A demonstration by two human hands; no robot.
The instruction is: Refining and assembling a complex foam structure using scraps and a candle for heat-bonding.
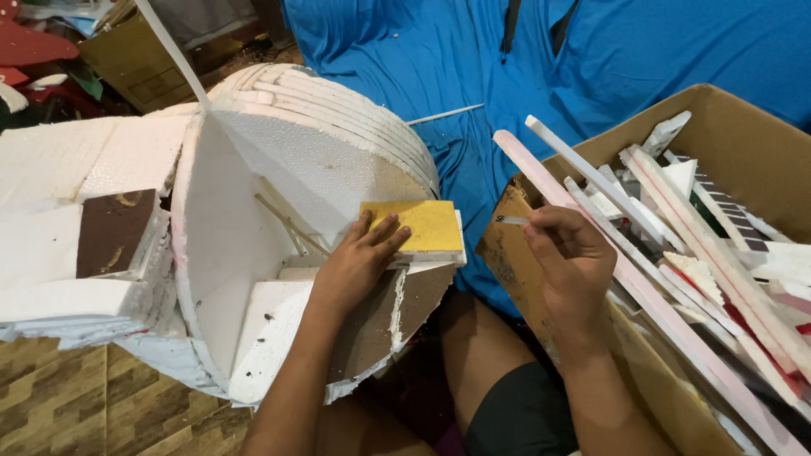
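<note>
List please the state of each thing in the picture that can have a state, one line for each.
Left hand: flat, fingers spread, pressing on the yellow foam piece.
Yellow foam piece: lying flat on the white foam structure.
White foam structure: tipped on its side, open inside, edges broken.
Right hand: closed, pinching a thin white stick.
Thin white stick: held, pointing left.
Cardboard box: open, filled with foam strips.
Blue cloth: spread, wrinkled.

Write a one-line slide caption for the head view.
Left hand presses a yellow foam piece onto a white foam structure; right hand holds a small blade.
</note>
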